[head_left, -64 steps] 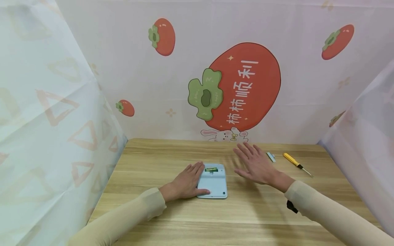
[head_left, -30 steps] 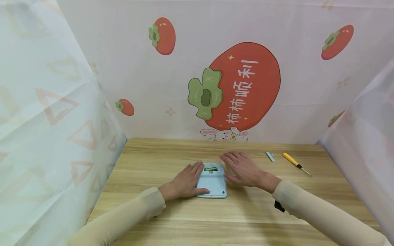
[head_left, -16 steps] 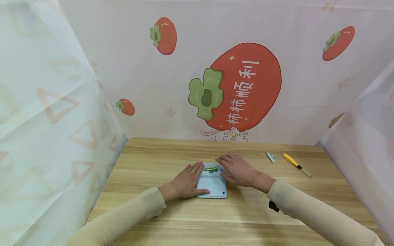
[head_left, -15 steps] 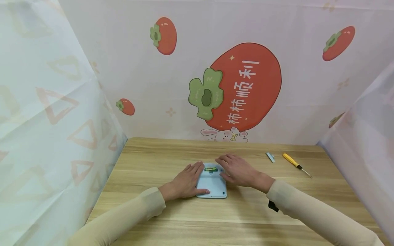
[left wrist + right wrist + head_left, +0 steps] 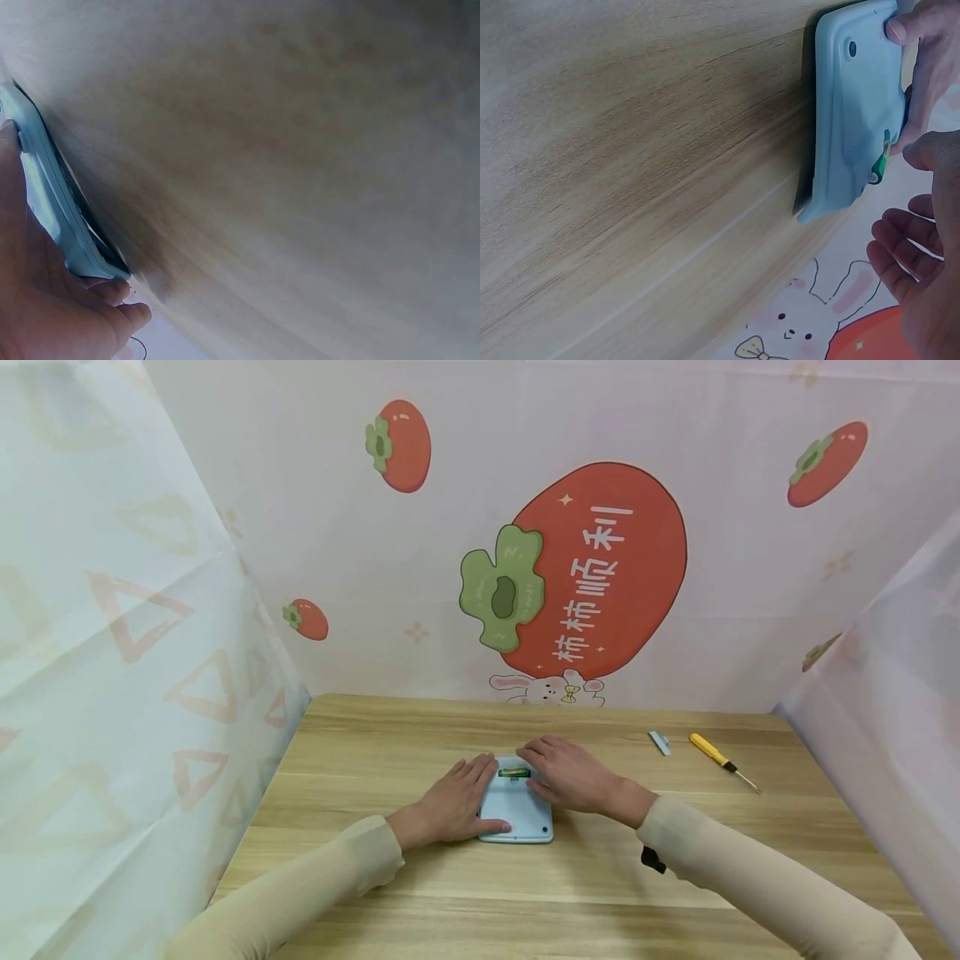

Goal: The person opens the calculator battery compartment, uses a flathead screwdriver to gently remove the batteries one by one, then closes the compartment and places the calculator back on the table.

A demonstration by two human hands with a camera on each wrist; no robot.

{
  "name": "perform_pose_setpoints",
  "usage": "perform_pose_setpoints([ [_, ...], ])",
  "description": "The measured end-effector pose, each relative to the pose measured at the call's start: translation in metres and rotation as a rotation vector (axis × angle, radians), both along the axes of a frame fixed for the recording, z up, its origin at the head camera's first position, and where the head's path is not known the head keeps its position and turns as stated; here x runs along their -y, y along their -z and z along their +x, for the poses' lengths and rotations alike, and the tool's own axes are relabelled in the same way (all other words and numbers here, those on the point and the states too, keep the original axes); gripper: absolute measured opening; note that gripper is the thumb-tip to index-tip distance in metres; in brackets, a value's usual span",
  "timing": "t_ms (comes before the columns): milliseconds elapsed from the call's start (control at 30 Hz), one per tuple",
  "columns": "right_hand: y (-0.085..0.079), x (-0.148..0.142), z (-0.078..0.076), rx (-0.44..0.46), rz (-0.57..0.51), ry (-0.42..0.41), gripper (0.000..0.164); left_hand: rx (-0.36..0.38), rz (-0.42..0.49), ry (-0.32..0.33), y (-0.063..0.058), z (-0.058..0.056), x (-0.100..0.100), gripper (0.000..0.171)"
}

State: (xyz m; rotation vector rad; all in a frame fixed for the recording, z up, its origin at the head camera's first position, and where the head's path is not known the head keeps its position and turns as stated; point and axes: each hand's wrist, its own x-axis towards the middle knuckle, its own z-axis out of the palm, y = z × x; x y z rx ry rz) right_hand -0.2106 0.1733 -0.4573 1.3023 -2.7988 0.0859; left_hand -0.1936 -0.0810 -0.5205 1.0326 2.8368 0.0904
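Observation:
A flat light-blue device (image 5: 517, 814) lies on the table with its back up. A small green battery (image 5: 514, 772) sits in an uncovered slot near its far end, and in the right wrist view the battery (image 5: 880, 163) looks tilted. My left hand (image 5: 453, 806) holds the device along its left side, thumb over the face near the close end, fingers along the far left corner. My right hand (image 5: 573, 777) is at the far right corner, thumb close beside the battery, its other fingers loosely bent with nothing between them.
A small light-blue cover piece (image 5: 659, 743) lies to the right at the back of the wooden table (image 5: 420, 910). Beyond it lies a yellow-handled screwdriver (image 5: 712, 752). Printed white sheets (image 5: 405, 552) stand along the back and both sides.
My right hand has moved left from above the table to the device's far right corner, bringing its thumb near the battery. The left hand and device stay in place.

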Motion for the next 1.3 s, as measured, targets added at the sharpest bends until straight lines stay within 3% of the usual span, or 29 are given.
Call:
perform_pose_setpoints([
  [1033, 0.013, 0.022, -0.005, -0.045, 0.014, 0.005, 0.036, -0.019, 0.016, 0.021, -0.003, 0.001, 0.000, 0.109],
  [1300, 0.012, 0.027, -0.006, -0.021, -0.008, 0.010, 0.026, -0.013, 0.011, 0.024, -0.003, 0.000, 0.001, 0.109],
])
